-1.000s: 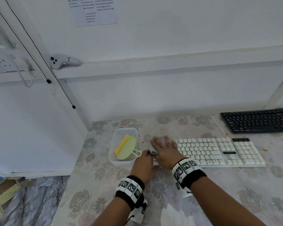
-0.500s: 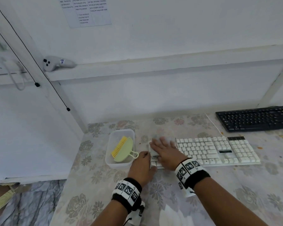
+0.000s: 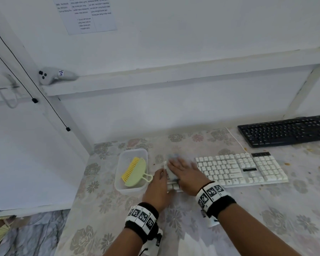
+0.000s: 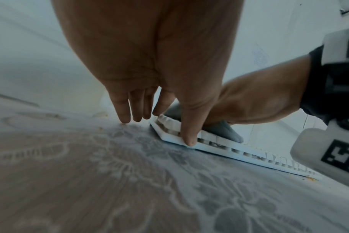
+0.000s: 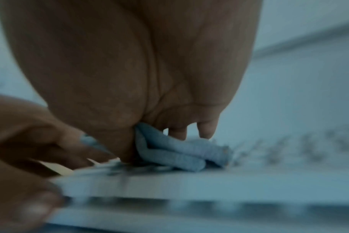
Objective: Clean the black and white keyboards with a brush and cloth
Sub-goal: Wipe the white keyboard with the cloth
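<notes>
The white keyboard lies across the flowered table. My right hand lies flat with straight fingers on a folded blue-grey cloth, pressing it onto the keyboard's left end. The cloth shows blurred past the fingertips. My left hand braces the same end: its thumb rests on the front edge of the keyboard, and its straight fingers touch the table beside the corner. The black keyboard sits at the back right. The green brush with yellow bristles lies in a clear tub.
The tub stands just left of my hands. A white cable runs from the white keyboard toward the wall. Crumbs dot the table at the right. A white ledge holds a grey controller. The table's left edge drops to a marbled floor.
The right hand has rubbed the cloth in small strokes on the keyboard's left end, and its fingers have spread wider. The left hand has stayed at the corner. The head view has shifted slightly.
</notes>
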